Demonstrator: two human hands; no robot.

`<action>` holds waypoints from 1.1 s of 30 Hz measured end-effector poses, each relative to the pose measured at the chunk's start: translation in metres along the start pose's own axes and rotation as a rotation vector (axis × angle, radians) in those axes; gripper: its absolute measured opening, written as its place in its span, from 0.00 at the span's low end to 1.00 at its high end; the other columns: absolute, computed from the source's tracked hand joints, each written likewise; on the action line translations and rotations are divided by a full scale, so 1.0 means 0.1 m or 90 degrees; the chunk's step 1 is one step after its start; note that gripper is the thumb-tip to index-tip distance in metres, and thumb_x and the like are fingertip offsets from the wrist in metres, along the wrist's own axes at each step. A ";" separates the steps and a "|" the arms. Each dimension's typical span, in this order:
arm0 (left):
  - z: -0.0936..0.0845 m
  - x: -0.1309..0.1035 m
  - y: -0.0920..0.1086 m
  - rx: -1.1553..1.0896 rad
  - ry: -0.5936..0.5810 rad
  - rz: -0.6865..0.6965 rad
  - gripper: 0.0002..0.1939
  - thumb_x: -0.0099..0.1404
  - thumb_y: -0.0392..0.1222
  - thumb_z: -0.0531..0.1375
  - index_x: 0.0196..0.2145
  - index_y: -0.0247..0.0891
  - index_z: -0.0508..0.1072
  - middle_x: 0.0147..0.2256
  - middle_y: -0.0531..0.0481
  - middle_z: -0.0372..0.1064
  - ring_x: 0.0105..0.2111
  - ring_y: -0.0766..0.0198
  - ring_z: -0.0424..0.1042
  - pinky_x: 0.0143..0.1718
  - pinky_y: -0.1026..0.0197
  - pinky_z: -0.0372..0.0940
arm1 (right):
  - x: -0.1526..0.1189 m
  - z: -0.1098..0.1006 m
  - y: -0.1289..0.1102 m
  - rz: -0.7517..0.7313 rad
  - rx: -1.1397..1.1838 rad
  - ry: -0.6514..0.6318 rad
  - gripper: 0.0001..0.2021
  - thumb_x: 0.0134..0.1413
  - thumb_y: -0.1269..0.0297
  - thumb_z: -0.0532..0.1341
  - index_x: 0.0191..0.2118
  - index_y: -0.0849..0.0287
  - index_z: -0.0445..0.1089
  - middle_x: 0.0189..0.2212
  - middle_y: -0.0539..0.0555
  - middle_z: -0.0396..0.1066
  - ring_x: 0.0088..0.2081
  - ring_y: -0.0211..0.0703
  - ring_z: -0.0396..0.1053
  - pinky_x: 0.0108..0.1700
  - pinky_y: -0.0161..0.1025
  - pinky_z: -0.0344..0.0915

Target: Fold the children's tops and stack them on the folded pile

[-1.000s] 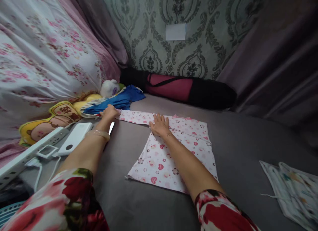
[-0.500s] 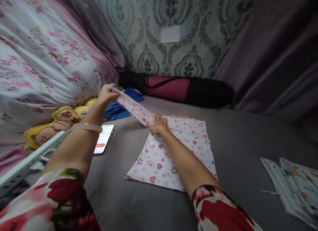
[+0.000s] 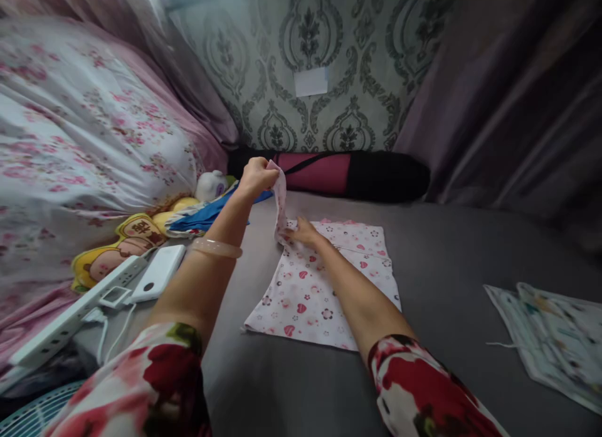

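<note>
A small white garment with pink hearts (image 3: 324, 286) lies flat on the grey bed surface (image 3: 446, 249). My left hand (image 3: 256, 175) is raised above it, pinching the end of its sleeve (image 3: 281, 202), which hangs almost upright. My right hand (image 3: 303, 232) presses flat on the garment where the sleeve joins the body.
A floral duvet (image 3: 84, 142) piles up at the left, with a yellow cartoon pillow (image 3: 122, 242), blue cloth (image 3: 207, 214), a white power bank (image 3: 157, 273) and a power strip (image 3: 70, 315). A pink and black roll (image 3: 348, 173) lies along the wall. Folded patterned cloths (image 3: 550, 340) sit at the right.
My left hand has lifted the sleeve off the bed and carried it up and rightward toward the garment's body. My right hand stayed pressing on the garment.
</note>
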State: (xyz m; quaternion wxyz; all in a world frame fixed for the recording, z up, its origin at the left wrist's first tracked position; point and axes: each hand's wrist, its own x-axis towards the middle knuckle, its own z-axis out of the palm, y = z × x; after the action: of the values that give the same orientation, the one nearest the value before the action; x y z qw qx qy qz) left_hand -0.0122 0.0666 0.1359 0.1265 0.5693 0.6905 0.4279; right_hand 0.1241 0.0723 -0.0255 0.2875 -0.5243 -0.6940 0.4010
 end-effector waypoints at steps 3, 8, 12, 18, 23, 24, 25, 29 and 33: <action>0.22 -0.05 0.08 0.034 -0.002 0.028 0.02 0.52 0.38 0.59 0.25 0.38 0.68 0.23 0.50 0.66 0.30 0.59 0.71 0.33 0.61 0.66 | -0.08 -0.25 0.08 0.017 0.131 0.076 0.21 0.56 0.68 0.60 0.56 0.59 0.64 0.60 0.58 0.62 0.61 0.46 0.58 0.62 0.42 0.54; 0.61 -0.30 0.29 -0.009 0.001 0.061 0.04 0.55 0.39 0.58 0.29 0.37 0.70 0.30 0.48 0.71 0.36 0.57 0.72 0.36 0.61 0.65 | -0.38 -0.70 0.20 0.109 0.350 0.082 0.18 0.69 0.62 0.42 0.55 0.61 0.61 0.49 0.63 0.71 0.43 0.42 0.74 0.47 0.44 0.70; 0.91 -0.62 0.41 -0.022 -0.005 0.075 0.05 0.59 0.39 0.57 0.32 0.37 0.71 0.33 0.47 0.73 0.38 0.58 0.72 0.40 0.60 0.64 | -0.60 -0.99 0.32 0.224 0.687 0.034 0.25 0.69 0.52 0.37 0.57 0.62 0.59 0.47 0.65 0.72 0.40 0.46 0.74 0.43 0.48 0.71; 1.31 -1.01 0.37 -0.120 -0.091 0.085 0.08 0.63 0.44 0.58 0.34 0.37 0.73 0.34 0.46 0.75 0.37 0.59 0.73 0.41 0.60 0.64 | -0.74 -1.17 0.54 0.171 0.513 0.028 0.40 0.62 0.44 0.24 0.63 0.63 0.53 0.51 0.67 0.69 0.48 0.52 0.71 0.48 0.54 0.67; 1.44 -1.13 0.15 -0.205 -0.184 0.082 0.19 0.68 0.54 0.51 0.39 0.37 0.73 0.39 0.43 0.76 0.41 0.58 0.74 0.43 0.59 0.65 | -0.78 -1.18 0.68 0.143 0.417 0.062 0.34 0.66 0.45 0.32 0.64 0.65 0.53 0.48 0.67 0.71 0.46 0.52 0.72 0.45 0.50 0.68; 1.44 -1.10 0.07 -0.180 -0.156 0.071 0.19 0.70 0.52 0.48 0.39 0.37 0.73 0.39 0.42 0.76 0.42 0.57 0.74 0.45 0.58 0.65 | -0.78 -1.18 0.69 0.145 0.434 0.074 0.34 0.67 0.46 0.34 0.64 0.65 0.53 0.48 0.68 0.71 0.46 0.52 0.72 0.45 0.49 0.68; 1.43 -1.07 -0.02 -0.147 -0.121 0.057 0.18 0.70 0.48 0.47 0.40 0.37 0.73 0.40 0.42 0.76 0.43 0.57 0.73 0.46 0.58 0.64 | -0.78 -1.18 0.70 0.151 0.460 0.084 0.33 0.67 0.46 0.36 0.64 0.66 0.52 0.48 0.68 0.71 0.45 0.51 0.72 0.44 0.47 0.68; 1.39 -0.93 -0.43 0.002 -0.046 -0.012 0.19 0.66 0.33 0.46 0.50 0.36 0.69 0.48 0.41 0.73 0.51 0.58 0.70 0.53 0.57 0.61 | -0.74 -1.19 0.70 0.197 0.569 0.123 0.28 0.67 0.47 0.43 0.62 0.62 0.56 0.47 0.64 0.72 0.43 0.49 0.74 0.41 0.47 0.72; 1.42 -0.93 -0.73 0.088 -0.092 -0.031 0.24 0.63 0.29 0.46 0.55 0.33 0.65 0.54 0.38 0.68 0.56 0.57 0.66 0.56 0.56 0.59 | -0.67 -1.17 0.72 0.269 0.475 0.247 0.16 0.64 0.62 0.54 0.53 0.63 0.66 0.37 0.59 0.76 0.36 0.45 0.75 0.38 0.46 0.74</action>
State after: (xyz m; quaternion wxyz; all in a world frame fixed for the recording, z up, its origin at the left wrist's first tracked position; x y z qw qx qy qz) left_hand 0.0621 0.0482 -0.0319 0.1473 0.5891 0.7209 0.3339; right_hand 0.2751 0.0478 -0.0256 0.4930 -0.5798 -0.3141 0.5676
